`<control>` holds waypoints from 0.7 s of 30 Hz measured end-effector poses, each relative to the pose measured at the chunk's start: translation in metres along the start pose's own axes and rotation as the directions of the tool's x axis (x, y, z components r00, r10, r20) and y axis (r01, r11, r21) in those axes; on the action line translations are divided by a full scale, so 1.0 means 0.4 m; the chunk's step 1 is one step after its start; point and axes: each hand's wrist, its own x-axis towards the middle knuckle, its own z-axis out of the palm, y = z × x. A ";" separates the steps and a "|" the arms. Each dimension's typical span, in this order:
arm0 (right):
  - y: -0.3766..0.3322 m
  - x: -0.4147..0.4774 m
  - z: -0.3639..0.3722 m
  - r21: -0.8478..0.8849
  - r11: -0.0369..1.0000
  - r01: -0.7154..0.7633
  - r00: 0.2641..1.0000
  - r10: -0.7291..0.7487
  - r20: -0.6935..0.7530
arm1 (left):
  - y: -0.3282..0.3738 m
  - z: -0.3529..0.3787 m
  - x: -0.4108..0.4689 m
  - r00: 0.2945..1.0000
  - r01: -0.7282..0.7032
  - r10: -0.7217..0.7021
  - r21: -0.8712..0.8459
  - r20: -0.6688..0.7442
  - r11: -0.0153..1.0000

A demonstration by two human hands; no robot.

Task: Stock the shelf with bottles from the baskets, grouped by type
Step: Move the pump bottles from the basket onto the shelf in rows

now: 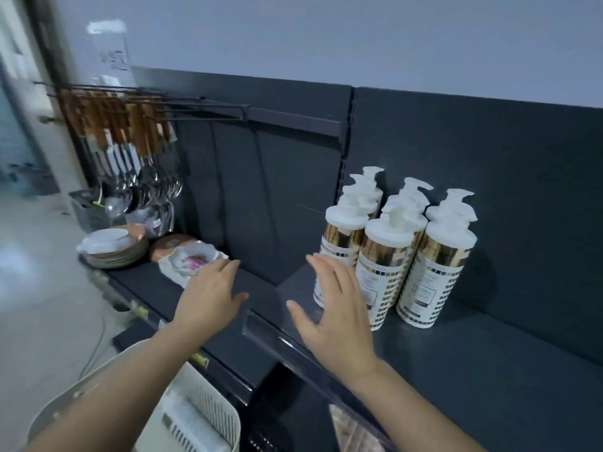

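Dark grey shelving backs the work area, and the shelf runs from lower left to right under a matching rear panel. White pump bottles with gold-and-white labels stand upright on the right part of the shelf, packed in touching rows against the panel.

Both hands hover over the bare stretch of shelf to the left of the group and hold nothing. The left hand has straight fingers held close together, just beside a floral dish. The right hand has its fingers spread wide and overlaps the front-left bottle in this view (contact cannot be confirmed).

A white slatted basket sits below the left forearm; its contents cannot be identified. Stacked plates and hanging utensils occupy the far left.

Recommended procedure: take the next bottle from the basket by its body, not by the pump. Set matching bottles flush against the existing rows with labels forward. Start any different type on the bare stretch, clear of the dish.
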 end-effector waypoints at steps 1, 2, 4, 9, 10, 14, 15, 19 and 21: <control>-0.016 -0.011 0.023 0.010 1.000 0.012 0.996 -0.013 0.084 | -0.024 -0.003 -0.031 0.999 0.040 -0.040 0.053 0.008 0.998; -0.034 -0.022 0.046 0.019 1.000 0.022 0.985 -0.025 0.169 | -0.048 -0.004 -0.062 0.996 0.078 -0.081 0.103 0.023 0.992; -0.070 -0.046 0.096 0.037 0.998 0.045 0.946 -0.054 0.320 | -0.094 -0.004 -0.124 0.985 0.151 -0.163 0.180 0.057 0.972; -0.155 -0.095 0.220 0.082 0.992 0.096 0.798 -0.125 0.589 | -0.207 0.012 -0.266 0.925 0.306 -0.358 0.306 0.128 0.901; -0.166 -0.101 0.243 0.082 0.992 0.096 0.763 -0.126 0.634 | -0.229 0.019 -0.289 0.911 0.326 -0.386 0.323 0.143 0.888; -0.196 -0.131 0.339 0.091 0.993 0.072 0.663 -0.116 0.740 | -0.307 0.062 -0.363 0.844 0.405 -0.491 0.344 0.216 0.847; -0.201 -0.140 0.365 0.087 0.994 0.070 0.636 -0.112 0.764 | -0.326 0.075 -0.379 0.823 0.428 -0.517 0.341 0.236 0.837; -0.208 -0.163 0.466 0.029 0.996 0.088 0.527 -0.072 0.847 | -0.391 0.129 -0.423 0.740 0.505 -0.592 0.318 0.318 0.802; -0.211 -0.170 0.515 -0.006 0.997 0.077 0.470 -0.031 0.882 | -0.424 0.162 -0.437 0.709 0.520 -0.604 0.310 0.364 0.796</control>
